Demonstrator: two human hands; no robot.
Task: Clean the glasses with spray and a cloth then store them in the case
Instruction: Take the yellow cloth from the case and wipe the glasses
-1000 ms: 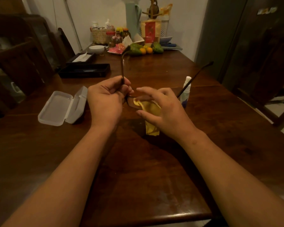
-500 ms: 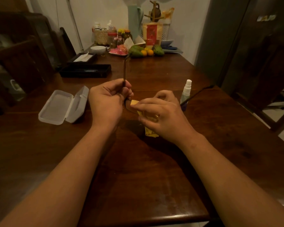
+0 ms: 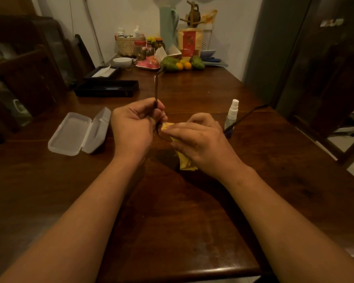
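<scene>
Since last frame right hand (image 3: 196, 139) has closed on the cloth (image 3: 185, 162), pinching a lens; left hand (image 3: 134, 127) grips the glasses (image 3: 156, 92) over mid bench (image 3: 172, 221). Risk: free temple tips the nearby spray bottle (image 3: 231, 117).

A yellow cloth (image 3: 184, 163), a clear case (image 3: 78, 133), dark-framed glasses (image 3: 156, 92), and a brown wooden table (image 3: 192, 211).

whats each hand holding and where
Left hand grips the glasses by one temple arm; right hand pinches the yellow cloth over a lens.
</scene>
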